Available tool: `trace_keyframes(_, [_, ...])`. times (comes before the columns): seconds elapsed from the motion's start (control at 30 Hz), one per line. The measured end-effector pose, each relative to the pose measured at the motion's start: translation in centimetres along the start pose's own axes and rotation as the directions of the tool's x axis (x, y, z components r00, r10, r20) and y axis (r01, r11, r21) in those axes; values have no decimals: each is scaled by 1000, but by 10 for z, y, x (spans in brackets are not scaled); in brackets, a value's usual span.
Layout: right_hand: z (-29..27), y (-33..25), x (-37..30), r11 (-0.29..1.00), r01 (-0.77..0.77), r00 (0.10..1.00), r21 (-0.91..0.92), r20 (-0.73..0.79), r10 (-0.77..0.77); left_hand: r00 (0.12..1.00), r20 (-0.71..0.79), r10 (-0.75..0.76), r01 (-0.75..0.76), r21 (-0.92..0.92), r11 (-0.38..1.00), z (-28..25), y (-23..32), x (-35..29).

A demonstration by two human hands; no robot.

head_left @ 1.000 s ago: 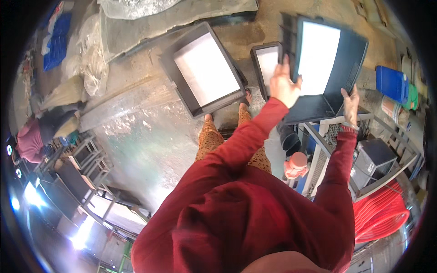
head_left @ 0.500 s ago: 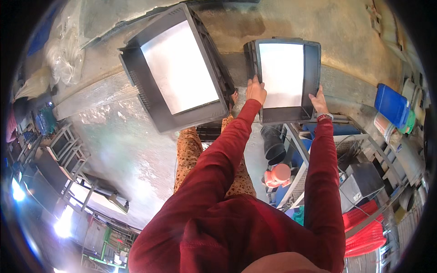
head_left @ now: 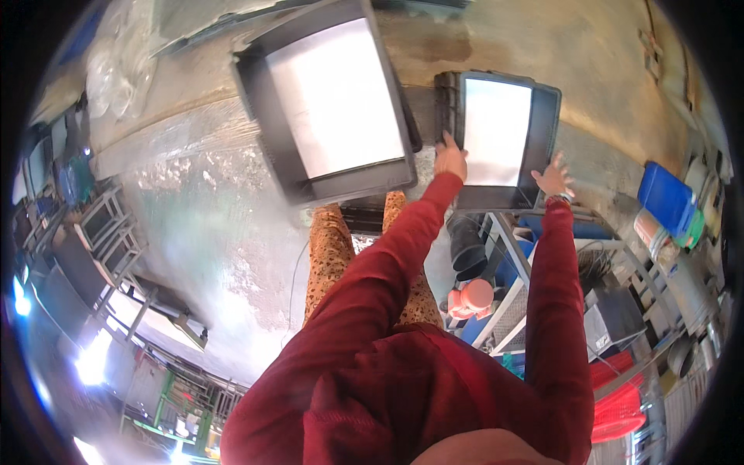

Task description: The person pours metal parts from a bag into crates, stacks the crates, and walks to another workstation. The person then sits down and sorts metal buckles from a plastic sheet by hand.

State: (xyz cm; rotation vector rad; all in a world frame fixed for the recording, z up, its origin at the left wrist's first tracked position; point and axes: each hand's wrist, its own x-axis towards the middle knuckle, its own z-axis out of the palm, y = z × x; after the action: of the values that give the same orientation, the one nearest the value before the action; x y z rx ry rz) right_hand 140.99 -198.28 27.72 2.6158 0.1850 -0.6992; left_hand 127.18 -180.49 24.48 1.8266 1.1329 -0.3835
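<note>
Two dark grey plastic crates stand ahead of me, both with glaring white insides. My left hand lies at the near left edge of the smaller right crate, fingers stretched forward. Whether it still touches the crate I cannot tell. At the near right corner of that crate, my right hand has its fingers spread and grips nothing. To the left is the larger crate, slightly tilted and blurred, with neither hand on it.
Right of my legs stand a metal frame, a black boot-like object and a pink-orange container. Farther right are a blue bin and red baskets. Clear plastic bags hang at the far left.
Both hands have loosened from the smaller crate; my right hand's fingers have spread off its edge. The whole view has shifted, with the crates appearing farther right.
</note>
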Motion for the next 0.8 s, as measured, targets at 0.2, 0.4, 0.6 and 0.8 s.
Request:
trace_keyframes(0.2, [-101, -44, -73, 293, 439, 897, 849, -399, -189, 756, 35, 654, -653, -45, 756, -149, -16, -157])
trace_keyframes(0.4, [-109, -201, -123, 345, 652, 748, 675, -498, -437, 798, -545, 258, -57, 357, 932, -294, -99, -39])
trace_keyframes(0.6, [-119, -173, -127, 151, 431, 855, 890, -350, -384, 921, -329, 210, -256, -102, 961, -277, -125, -27])
trace_keyframes(0.8, [-136, 37, -136, 280, 376, 926, 883, -368, -84, 773, -119, 623, -634, -168, 755, -211, 40, -156])
